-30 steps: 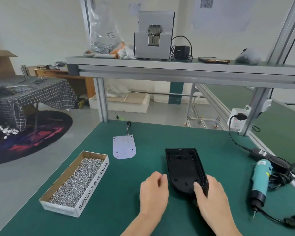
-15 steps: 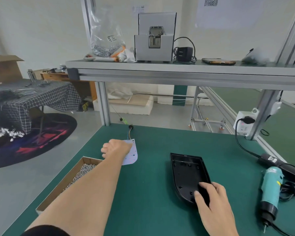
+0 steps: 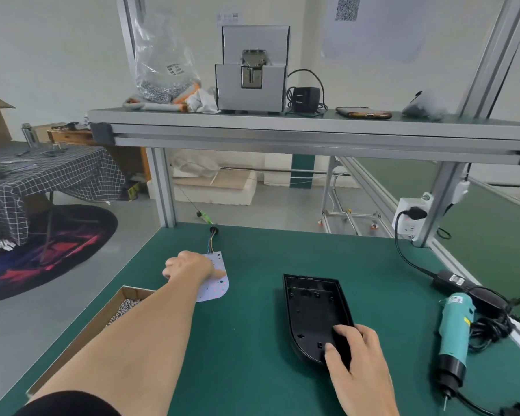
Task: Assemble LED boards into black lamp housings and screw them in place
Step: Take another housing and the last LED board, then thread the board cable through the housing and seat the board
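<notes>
A white LED board (image 3: 217,288) with coloured wires (image 3: 211,243) lies on the green mat at centre left. My left hand (image 3: 189,265) reaches out over its far left part and closes on it, hiding that part. The black lamp housing (image 3: 311,304) lies open side up at centre right. My right hand (image 3: 356,360) grips its rounded near end, with fingers over the rim and inside the shell.
An open cardboard box of screws (image 3: 119,310) sits at the left edge, partly under my left forearm. A teal electric screwdriver (image 3: 455,328) with its cable and adapter lies at the right. A metal shelf (image 3: 312,130) spans overhead, and a power strip (image 3: 410,216) hangs on the right post.
My left hand left the housing's near end, reached forward-left to the LED board and closed on it. My right hand stayed on the housing.
</notes>
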### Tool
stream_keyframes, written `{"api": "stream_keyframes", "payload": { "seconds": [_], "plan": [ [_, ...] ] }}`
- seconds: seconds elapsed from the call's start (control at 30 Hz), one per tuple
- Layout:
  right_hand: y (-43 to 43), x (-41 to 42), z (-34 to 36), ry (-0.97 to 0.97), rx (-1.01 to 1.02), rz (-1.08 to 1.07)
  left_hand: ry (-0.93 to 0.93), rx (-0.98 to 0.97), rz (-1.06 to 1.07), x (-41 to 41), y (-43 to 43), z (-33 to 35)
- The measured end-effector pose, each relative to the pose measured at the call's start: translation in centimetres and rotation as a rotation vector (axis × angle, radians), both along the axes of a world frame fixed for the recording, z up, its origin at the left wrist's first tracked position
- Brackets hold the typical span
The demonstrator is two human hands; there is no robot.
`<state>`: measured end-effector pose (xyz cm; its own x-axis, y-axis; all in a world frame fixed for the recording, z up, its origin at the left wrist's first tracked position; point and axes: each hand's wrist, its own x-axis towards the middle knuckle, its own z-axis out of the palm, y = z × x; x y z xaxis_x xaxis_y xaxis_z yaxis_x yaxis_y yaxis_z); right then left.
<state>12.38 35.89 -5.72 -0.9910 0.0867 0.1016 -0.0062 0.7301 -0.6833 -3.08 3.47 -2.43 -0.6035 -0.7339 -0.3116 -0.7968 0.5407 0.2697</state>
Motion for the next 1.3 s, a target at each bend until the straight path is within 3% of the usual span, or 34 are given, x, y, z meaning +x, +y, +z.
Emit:
{"api": "stream_keyframes", "payload": {
  "seconds": [0.27,0.37,0.5,0.67,1.03,1.13,1.3],
  "plan": [
    [0.1,-0.1,0.0,0.000,0.013,0.013,0.252,0.207,0.167,-0.2,-2.1,-0.3],
    [0.3,-0.3,-0.2,0.013,-0.015,0.019,0.349,0.487,0.064,-1.1,-2.2,0.1],
    [0.4,-0.5,-0.3,0.045,-0.033,0.038,0.570,0.665,0.075,0.0,-0.7,1.6],
    [0.7,-0.3,-0.4,0.043,-0.183,0.032,0.777,1.038,-0.166,4.6,3.5,5.2],
    [0.5,1.8,-0.6,0.054,-0.174,0.084,1.025,1.415,-0.703,18.7,10.2,11.2],
    [0.6,2.6,-0.3,0.169,-0.302,-0.001,1.054,1.506,-0.800,20.9,10.6,11.7],
    [1.6,2.6,4.3,0.521,-0.604,-0.280,1.074,1.574,-0.883,23.1,11.8,11.6]
  ]
}}
